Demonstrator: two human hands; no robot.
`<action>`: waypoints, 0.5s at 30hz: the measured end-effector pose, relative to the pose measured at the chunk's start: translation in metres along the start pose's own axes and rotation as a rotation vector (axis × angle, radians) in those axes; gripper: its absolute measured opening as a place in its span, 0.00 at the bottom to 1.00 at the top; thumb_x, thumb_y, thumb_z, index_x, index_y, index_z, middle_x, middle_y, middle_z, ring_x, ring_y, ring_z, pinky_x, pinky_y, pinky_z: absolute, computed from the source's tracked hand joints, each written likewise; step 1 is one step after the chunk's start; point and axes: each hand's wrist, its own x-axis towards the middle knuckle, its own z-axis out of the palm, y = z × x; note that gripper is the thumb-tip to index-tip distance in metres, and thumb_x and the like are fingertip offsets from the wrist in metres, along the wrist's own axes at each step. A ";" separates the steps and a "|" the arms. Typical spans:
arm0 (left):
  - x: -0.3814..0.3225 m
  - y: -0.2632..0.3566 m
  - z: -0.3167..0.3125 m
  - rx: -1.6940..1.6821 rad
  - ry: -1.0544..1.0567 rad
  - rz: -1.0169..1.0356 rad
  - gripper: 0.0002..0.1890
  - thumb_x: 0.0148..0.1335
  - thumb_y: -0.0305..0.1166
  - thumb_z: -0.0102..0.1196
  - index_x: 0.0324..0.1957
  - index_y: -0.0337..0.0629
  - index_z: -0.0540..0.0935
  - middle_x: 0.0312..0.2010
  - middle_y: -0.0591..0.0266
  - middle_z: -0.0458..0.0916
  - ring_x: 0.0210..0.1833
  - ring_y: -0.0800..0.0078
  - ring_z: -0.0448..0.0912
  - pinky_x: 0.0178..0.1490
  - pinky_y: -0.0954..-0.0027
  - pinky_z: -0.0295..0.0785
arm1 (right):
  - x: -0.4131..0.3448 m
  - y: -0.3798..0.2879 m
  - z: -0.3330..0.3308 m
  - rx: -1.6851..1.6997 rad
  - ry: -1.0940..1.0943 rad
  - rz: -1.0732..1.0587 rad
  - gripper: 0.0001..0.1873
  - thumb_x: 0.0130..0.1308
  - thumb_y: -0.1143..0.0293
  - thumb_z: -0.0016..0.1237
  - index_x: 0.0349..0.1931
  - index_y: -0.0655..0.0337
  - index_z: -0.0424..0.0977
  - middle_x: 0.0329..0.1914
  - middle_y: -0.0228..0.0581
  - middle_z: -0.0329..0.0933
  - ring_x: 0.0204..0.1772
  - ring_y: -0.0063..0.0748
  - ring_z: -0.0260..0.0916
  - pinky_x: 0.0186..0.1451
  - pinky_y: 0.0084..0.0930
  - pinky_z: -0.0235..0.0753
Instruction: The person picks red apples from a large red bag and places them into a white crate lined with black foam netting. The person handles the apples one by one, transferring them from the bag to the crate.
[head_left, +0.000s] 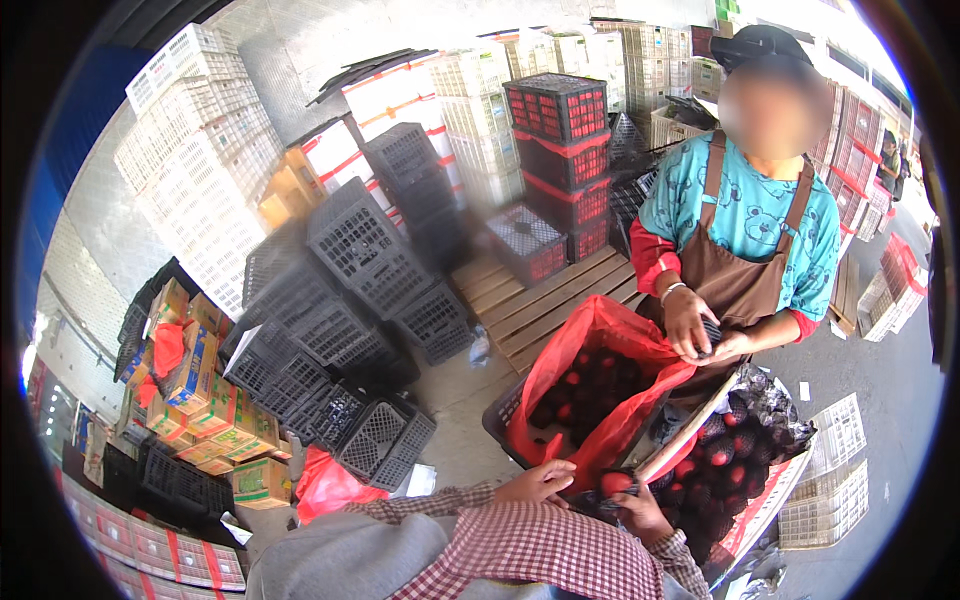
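Note:
My right hand (642, 512) is closed around a red round fruit in a black foam net (618, 484), just left of a crate of netted fruit (739, 465). My left hand (534, 484) hovers at the near rim of a black plastic crate lined with a red plastic bag (540, 390); its fingers are partly spread and nothing shows in them. Several dark netted fruits lie in that bag. Across from me, a co-worker (742, 247) in a brown apron holds one dark netted fruit (706, 336) in both hands.
A wooden pallet (525, 307) with stacked black and red crates (562, 157) stands beyond the bag. Black plastic crates (375, 255) and cardboard boxes (195, 375) are piled to the left. White crates (825, 480) stand on the floor at the right.

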 end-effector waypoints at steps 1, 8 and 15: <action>-0.007 0.010 -0.001 -0.040 0.022 -0.097 0.26 0.81 0.39 0.53 0.73 0.38 0.66 0.70 0.49 0.72 0.51 0.68 0.86 0.56 0.69 0.83 | -0.004 0.001 -0.017 0.157 -0.023 -0.023 0.30 0.66 0.75 0.62 0.67 0.57 0.66 0.52 0.37 0.81 0.52 0.38 0.83 0.53 0.41 0.89; -0.002 -0.044 -0.063 0.740 -0.009 0.672 0.22 0.79 0.38 0.55 0.67 0.37 0.72 0.62 0.50 0.77 0.54 0.65 0.85 0.57 0.60 0.81 | -0.057 -0.032 -0.091 0.481 0.296 -0.337 0.22 0.70 0.57 0.61 0.61 0.51 0.77 0.52 0.37 0.85 0.47 0.37 0.86 0.35 0.32 0.90; -0.060 -0.006 -0.009 0.088 0.240 -0.251 0.18 0.80 0.37 0.51 0.65 0.41 0.75 0.58 0.56 0.80 0.54 0.65 0.84 0.58 0.61 0.82 | -0.080 -0.060 -0.140 0.051 0.617 -0.340 0.16 0.74 0.51 0.57 0.54 0.48 0.78 0.30 0.22 0.77 0.22 0.18 0.67 0.22 0.18 0.62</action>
